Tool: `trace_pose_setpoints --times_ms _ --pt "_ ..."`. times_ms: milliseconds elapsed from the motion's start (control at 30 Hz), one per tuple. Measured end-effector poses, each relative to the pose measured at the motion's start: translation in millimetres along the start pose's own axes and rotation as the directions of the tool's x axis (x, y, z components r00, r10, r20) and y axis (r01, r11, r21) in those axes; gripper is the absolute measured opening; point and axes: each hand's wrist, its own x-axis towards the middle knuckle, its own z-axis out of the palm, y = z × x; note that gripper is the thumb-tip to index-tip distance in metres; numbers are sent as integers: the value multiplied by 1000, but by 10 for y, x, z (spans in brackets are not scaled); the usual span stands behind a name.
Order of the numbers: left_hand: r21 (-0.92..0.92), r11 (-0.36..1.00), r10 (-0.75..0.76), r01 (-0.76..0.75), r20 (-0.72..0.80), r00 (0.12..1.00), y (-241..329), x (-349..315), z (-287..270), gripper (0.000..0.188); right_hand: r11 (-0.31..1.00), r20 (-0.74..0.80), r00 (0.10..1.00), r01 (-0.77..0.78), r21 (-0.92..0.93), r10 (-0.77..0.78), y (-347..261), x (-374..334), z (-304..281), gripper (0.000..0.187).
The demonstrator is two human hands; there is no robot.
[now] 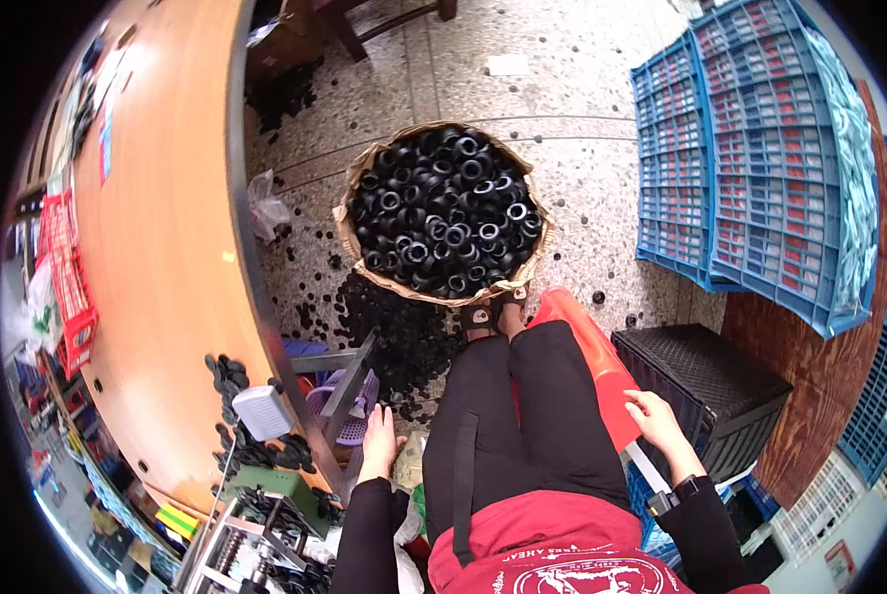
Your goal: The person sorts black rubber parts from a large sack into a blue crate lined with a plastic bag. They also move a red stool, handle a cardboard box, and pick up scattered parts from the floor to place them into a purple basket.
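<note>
My left hand (380,445) is held out beside the table's near edge, fingers stretched and nothing in them. Below it to the left is a small bench machine (273,495) with a green body, metal rods and a grey box-shaped part (262,412). My right hand (658,422) hovers by the edge of a smooth red plastic piece (602,381), perhaps a seat. Its fingers are apart and loosely bent, holding nothing; whether they touch the red plastic I cannot tell. In front of my feet stands a round, paper-lined basket (344,220) filled with black rings (443,203).
A long wooden-topped table (166,247) runs along the left. Small black pieces (404,342) lie heaped and scattered on the speckled floor, near a purple basket (352,411). Blue crates (760,168) stand at the right, above a black crate (711,381).
</note>
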Motion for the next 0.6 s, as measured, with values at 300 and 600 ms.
trace_pose_setpoints --times_ms 300,600 --pt "-281 958 -104 61 -141 984 921 327 -1082 16 984 -267 958 -66 164 109 850 762 329 22" --pt "-572 817 -107 71 -30 994 1997 324 -1807 19 843 -144 846 -466 269 513 2153 2016 831 69"
